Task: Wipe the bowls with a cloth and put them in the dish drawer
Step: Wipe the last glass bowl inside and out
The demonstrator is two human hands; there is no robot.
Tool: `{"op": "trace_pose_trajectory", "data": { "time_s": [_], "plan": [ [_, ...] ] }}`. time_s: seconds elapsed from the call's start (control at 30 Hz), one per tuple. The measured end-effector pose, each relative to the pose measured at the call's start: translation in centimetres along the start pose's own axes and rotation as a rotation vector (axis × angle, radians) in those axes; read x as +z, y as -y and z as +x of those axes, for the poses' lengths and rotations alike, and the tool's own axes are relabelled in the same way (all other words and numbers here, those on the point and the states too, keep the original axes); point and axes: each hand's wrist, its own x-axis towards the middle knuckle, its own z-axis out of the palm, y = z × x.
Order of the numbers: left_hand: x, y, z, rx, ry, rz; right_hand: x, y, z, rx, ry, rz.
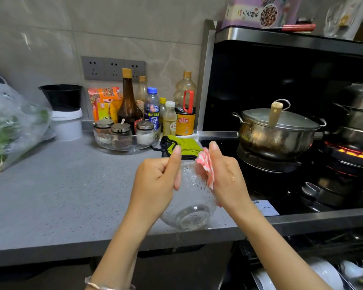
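- the glass bowl (192, 206) is held in the air between both hands, over the front edge of the table (61, 195). it is tipped so its base faces the person.
- the left hand (155, 181) grips the bowl at its rim, fingers curled round the edge and the thumb straight up.
- the right hand (228, 176) holds a bunched pink and white cloth (206, 166) against the bowl's side, thumb straight. its other fingers are hidden behind the cloth, so i cannot tell how they lie.
- water drops show on the glass, so it is likely slippery as well as stiff and breakable. it looks fairly heavy for one hand.
- the best hold is probably the rim, with a second hand or the cloth under the base. dry glass should give a surer hold than wet.
- the dish drawer (335, 237) stands open low on the right with white dishes in it. lowering glass among them calls for a slow, steady set-down.
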Motion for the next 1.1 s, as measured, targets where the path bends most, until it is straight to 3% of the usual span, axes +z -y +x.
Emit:
{"op": "trace_pose_trajectory", "data": {
  "time_s": [0.17,0.27,0.33,0.4,0.5,0.57,0.63,0.7,0.77,0.83,0.9,0.97,1.1],
  "plan": [
    [0.7,0.7,-0.3,-0.112,-0.231,-0.115,0.9,-0.9,-1.2,-0.108,0.006,-0.161],
    [2.4,1.0,-0.5,-0.134,-0.277,-0.121,2.8,-0.7,-2.1,-0.311,-0.017,-0.632],
    [3.2,1.2,-0.6,-0.177,-0.258,-0.18,3.2,-0.8,-1.9,-0.385,-0.056,-0.781],
    [3.2,1.3,-0.7,-0.176,-0.273,-0.173,2.3,-0.9,-1.1,-0.304,0.002,-0.652],
    [2.8,1.6,-0.9,-0.177,-0.317,-0.176,0.4,-1.7,-0.1,-0.067,0.112,-0.192],
    [2.7,1.8,-0.7,-0.183,-0.326,-0.162,0.4,-1.7,-0.2,-0.024,0.139,-0.121],
    [2.8,1.8,-0.5,-0.192,-0.298,-0.159,1.3,-1.6,-1.1,-0.121,0.142,-0.392],
    [3.1,1.8,-0.4,-0.239,-0.259,-0.199,2.3,-1.7,-1.6,-0.339,0.079,-0.757],
    [3.1,1.7,-0.4,-0.258,-0.233,-0.219,2.6,-1.6,-1.2,-0.42,0.052,-0.808],
    [2.7,1.3,-0.6,-0.203,-0.194,-0.163,1.8,-1.4,-0.2,-0.315,0.079,-0.574],
    [1.9,0.9,-0.9,-0.177,-0.19,-0.136,0.4,-0.9,0.8,-0.026,0.147,-0.268],
    [1.0,0.8,-1.0,-0.188,-0.195,-0.164,-0.6,-0.9,0.8,0.232,0.189,-0.161],
    [0.0,1.5,-1.0,-0.237,-0.181,-0.257,-0.7,-1.0,-0.1,0.304,0.112,-0.066]
  ]
}}
